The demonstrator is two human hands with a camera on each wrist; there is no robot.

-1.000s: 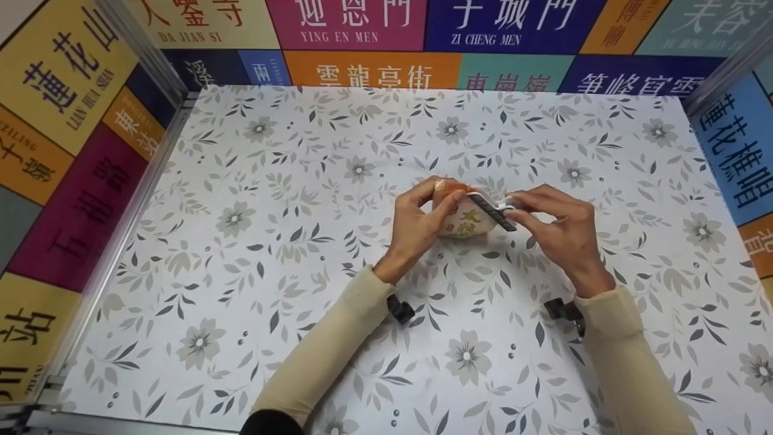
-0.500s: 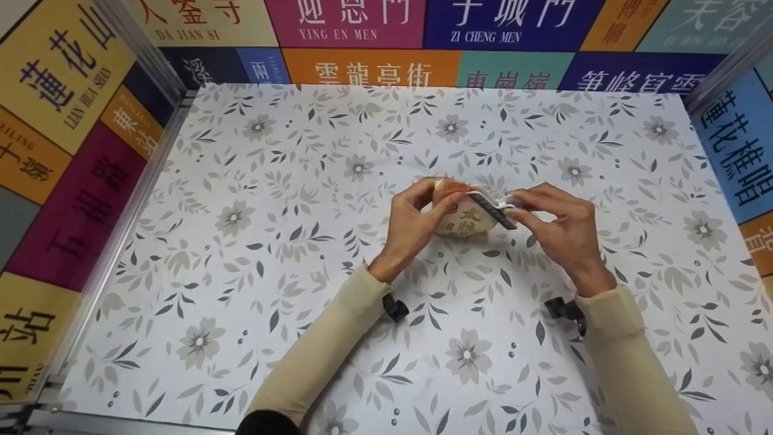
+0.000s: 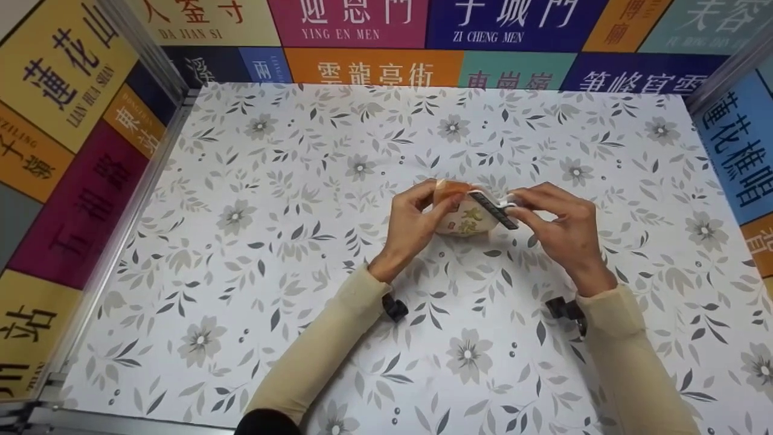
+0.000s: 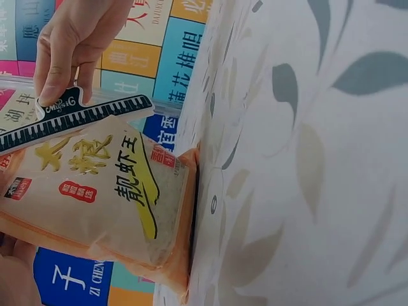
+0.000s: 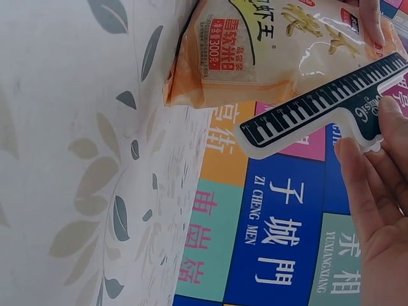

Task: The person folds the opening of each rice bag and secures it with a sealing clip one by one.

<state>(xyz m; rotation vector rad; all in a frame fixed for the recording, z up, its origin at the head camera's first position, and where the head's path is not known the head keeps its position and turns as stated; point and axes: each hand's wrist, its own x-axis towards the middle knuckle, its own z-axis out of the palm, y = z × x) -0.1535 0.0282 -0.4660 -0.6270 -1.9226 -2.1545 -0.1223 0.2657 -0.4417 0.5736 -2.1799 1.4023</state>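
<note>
A rice bag [image 3: 468, 225], cream and orange with gold characters, stands upright on the table in front of the person. The left hand [image 3: 410, 226] grips its upper left part, thumb on the near face. Thumb and fingers of the right hand [image 3: 558, 226] pinch the handle of a bag clip [image 3: 495, 211], whose long bar carries a black-and-white piano-key pattern. In the left wrist view the clip [image 4: 83, 121] slants along the top edge of the bag [image 4: 102, 197]. From the right wrist, the bar [image 5: 325, 105] overlaps the bag's upper side; I cannot tell whether it clamps the bag.
A white tablecloth [image 3: 241, 302] with grey flowers and leaves covers the table. Colourful panels [image 3: 368, 66] with Chinese characters stand along the back and both sides. Metal rails [image 3: 130, 199] edge the left side. Black wrist cameras [image 3: 395, 308] sit at both cuffs.
The left hand and forearm have shifted very slightly left since a second ago, still gripping the rice bag. The right hand keeps its pinch on the bag clip in nearly the same place.
</note>
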